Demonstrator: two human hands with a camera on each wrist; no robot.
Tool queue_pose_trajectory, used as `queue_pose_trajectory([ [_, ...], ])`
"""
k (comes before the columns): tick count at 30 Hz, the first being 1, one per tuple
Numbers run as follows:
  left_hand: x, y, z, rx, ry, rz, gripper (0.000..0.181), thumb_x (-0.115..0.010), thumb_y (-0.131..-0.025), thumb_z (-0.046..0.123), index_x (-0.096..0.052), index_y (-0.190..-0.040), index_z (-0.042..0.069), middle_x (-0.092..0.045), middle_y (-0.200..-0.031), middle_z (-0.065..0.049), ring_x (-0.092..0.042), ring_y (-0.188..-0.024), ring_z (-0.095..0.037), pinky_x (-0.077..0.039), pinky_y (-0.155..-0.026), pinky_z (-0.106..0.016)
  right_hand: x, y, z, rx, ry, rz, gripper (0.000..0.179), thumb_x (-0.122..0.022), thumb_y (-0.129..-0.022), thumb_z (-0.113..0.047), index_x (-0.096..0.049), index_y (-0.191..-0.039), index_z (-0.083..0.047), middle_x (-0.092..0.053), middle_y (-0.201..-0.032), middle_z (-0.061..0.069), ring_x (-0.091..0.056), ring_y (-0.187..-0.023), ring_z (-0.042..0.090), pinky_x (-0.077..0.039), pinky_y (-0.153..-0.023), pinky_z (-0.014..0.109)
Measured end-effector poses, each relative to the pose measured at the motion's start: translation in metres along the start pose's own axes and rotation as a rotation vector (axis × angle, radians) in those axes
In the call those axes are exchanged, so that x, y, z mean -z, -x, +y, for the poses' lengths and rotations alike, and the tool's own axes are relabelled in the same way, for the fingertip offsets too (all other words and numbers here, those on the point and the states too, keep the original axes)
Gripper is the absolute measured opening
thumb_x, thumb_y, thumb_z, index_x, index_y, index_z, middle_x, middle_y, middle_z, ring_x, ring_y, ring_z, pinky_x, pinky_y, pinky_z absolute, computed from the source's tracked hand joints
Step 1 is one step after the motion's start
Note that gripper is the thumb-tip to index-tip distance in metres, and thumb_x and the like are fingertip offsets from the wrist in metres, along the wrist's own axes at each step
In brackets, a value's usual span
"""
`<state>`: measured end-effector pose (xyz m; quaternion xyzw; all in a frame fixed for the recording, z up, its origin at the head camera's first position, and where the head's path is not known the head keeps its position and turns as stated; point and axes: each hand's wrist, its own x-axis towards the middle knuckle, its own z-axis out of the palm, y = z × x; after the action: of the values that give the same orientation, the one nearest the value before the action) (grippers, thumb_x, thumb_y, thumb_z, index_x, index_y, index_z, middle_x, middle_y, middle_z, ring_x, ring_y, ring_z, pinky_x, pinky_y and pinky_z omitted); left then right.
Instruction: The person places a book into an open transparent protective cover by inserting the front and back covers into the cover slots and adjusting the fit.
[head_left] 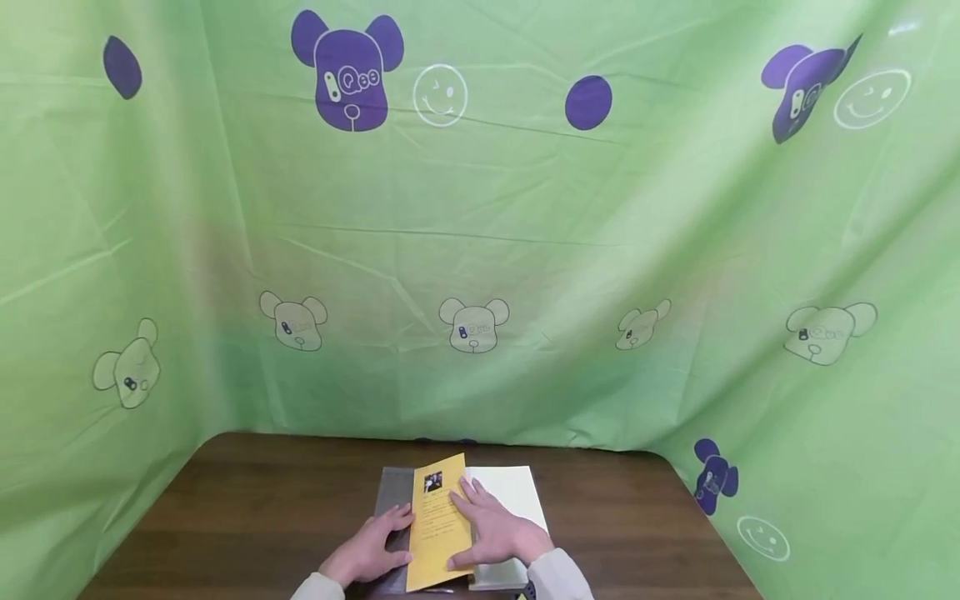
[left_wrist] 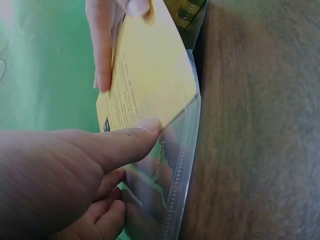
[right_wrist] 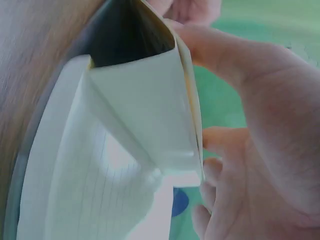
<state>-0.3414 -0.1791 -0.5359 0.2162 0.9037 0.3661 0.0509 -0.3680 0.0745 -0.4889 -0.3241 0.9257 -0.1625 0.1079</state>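
A yellow printed sheet [head_left: 438,533] with a small photo and lines of text stands slightly raised across the middle of an open book [head_left: 517,500]. On its left lies a clear plastic cover [head_left: 392,493]. My left hand [head_left: 369,547] is at the sheet's left edge, fingers spread; in the left wrist view its thumb [left_wrist: 145,127] touches the sheet's lower corner. From the right, my right hand [head_left: 495,529] rests spread on the yellow face, thumb near the bottom edge, fingertips higher up. The right wrist view shows a white panel [right_wrist: 140,95] bent upward beside lined pages [right_wrist: 95,175].
A brown wooden table [head_left: 262,517] carries the book near its front edge. Green curtains [head_left: 480,208] with bear and smiley prints hang behind and on both sides. A small dark and yellow item [head_left: 527,592] shows below the right sleeve.
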Motion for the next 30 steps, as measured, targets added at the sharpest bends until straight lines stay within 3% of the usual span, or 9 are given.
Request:
queue_pose_trajectory([
  [4, 0.000, 0.000, -0.001, 0.017, 0.000, 0.005, 0.059, -0.077, -0.089, 0.020, -0.057, -0.137, -0.008, -0.048, -0.150, -0.029, -0.035, -0.140, -0.057, -0.029, -0.108, -0.075, -0.003, 0.000, 0.005, 0.012, -0.115, 0.020, 0.105, -0.085, -0.076, -0.048, -0.035, -0.157, -0.003, -0.019, -0.169, 0.018, -0.023, -0.154, 0.036, -0.031, -0.122, 0.044],
  [8, 0.001, 0.001, -0.003, 0.019, 0.017, 0.013, 0.059, -0.076, -0.090, 0.021, -0.057, -0.138, -0.007, -0.048, -0.150, -0.029, -0.035, -0.140, -0.058, -0.030, -0.108, -0.075, -0.009, -0.003, 0.002, 0.027, -0.151, 0.035, 0.106, -0.085, -0.077, -0.046, -0.033, -0.157, 0.000, -0.016, -0.169, 0.019, -0.028, -0.152, 0.036, -0.035, -0.120, 0.039],
  [22, 0.005, 0.005, -0.003, 0.018, 0.065, 0.001, 0.062, -0.074, -0.092, 0.021, -0.052, -0.142, -0.008, -0.043, -0.153, -0.032, -0.032, -0.141, -0.060, -0.026, -0.108, -0.077, -0.021, -0.008, -0.010, 0.008, -0.074, 0.070, 0.107, -0.085, -0.075, -0.047, -0.034, -0.157, -0.001, -0.019, -0.168, 0.018, -0.031, -0.151, 0.034, -0.037, -0.119, 0.037],
  [30, 0.000, 0.012, -0.001, -0.040, 0.050, 0.025, 0.061, -0.075, -0.090, 0.019, -0.054, -0.139, -0.010, -0.040, -0.154, -0.032, -0.032, -0.140, -0.061, -0.026, -0.107, -0.078, -0.031, -0.012, -0.017, 0.027, 0.031, 0.054, 0.101, -0.082, -0.079, -0.050, -0.038, -0.155, -0.001, -0.027, -0.166, 0.018, -0.027, -0.153, 0.035, -0.033, -0.121, 0.039],
])
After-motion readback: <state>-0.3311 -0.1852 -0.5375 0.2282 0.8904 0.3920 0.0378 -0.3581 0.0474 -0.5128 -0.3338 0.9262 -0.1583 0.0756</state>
